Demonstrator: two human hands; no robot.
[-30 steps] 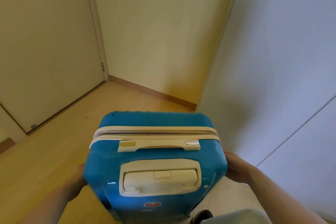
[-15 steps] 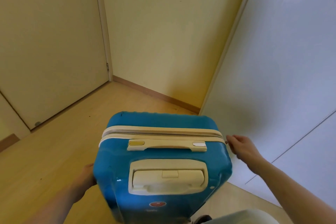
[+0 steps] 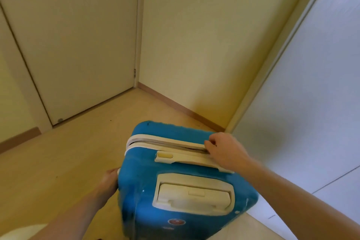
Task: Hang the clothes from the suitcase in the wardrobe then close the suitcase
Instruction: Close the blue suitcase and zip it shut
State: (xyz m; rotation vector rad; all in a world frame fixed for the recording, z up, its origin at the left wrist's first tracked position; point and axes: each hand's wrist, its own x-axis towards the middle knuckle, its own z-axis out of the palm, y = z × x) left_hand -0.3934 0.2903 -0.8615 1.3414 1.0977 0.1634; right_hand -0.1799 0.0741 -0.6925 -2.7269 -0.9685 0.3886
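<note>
Bracing the upright blue suitcase (image 3: 183, 185) on the wooden floor (image 3: 58, 165), the left hand (image 3: 109, 181) clasps its side while the right hand (image 3: 224, 150) pinches at the zip seam (image 3: 165, 142). Opening is underway; next, I'd judge, comes running the zip round.
</note>
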